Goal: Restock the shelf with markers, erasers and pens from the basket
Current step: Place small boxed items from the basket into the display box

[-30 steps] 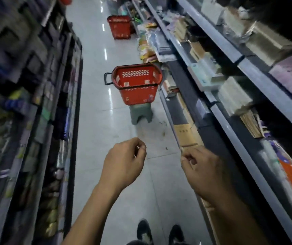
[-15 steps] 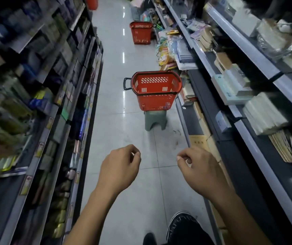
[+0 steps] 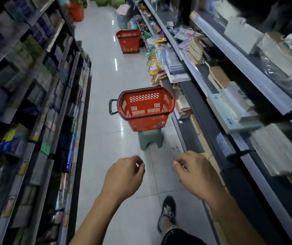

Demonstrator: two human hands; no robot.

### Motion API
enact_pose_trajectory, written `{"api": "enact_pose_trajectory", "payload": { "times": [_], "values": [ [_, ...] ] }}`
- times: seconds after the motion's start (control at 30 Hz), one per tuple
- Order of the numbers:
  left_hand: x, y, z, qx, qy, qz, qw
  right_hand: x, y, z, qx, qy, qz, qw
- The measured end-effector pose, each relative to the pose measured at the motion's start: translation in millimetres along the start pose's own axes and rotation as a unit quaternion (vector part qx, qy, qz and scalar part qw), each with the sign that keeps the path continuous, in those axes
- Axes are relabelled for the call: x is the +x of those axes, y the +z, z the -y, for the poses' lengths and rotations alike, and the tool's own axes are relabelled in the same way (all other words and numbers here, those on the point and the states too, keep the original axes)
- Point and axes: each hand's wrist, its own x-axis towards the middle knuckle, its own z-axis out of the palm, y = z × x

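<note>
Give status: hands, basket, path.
Left hand and right hand loosely curled, holding nothing. Red basket on green stool ahead, out of reach. Aisle floor between looks clear.

Shop aisle: stocked shelves [image 3: 238,55] w/ price tags both sides, red baskets [image 3: 146,107] on floor.

Blur and cut-offs
Left dark shelving unit [image 3: 35,106] motion-blurred, packets unreadable; red plastic basket [image 3: 145,110] contents too dim to tell; dark shoe [image 3: 167,212] partly cut by bottom edge.
</note>
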Motion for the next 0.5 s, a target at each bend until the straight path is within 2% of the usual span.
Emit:
{"api": "enact_pose_trajectory", "payload": {
  "times": [0.23, 0.5],
  "values": [
    [136, -7, -26, 0.013, -0.027, 0.005, 1.000, 152, -20, -30, -0.006, -0.007, 0.033, 0.999],
    [252, -13, -6, -0.005, -0.100, 0.020, 0.995, 287, -4, -42, -0.035, -0.021, 0.105, 0.994]
  ]
}}
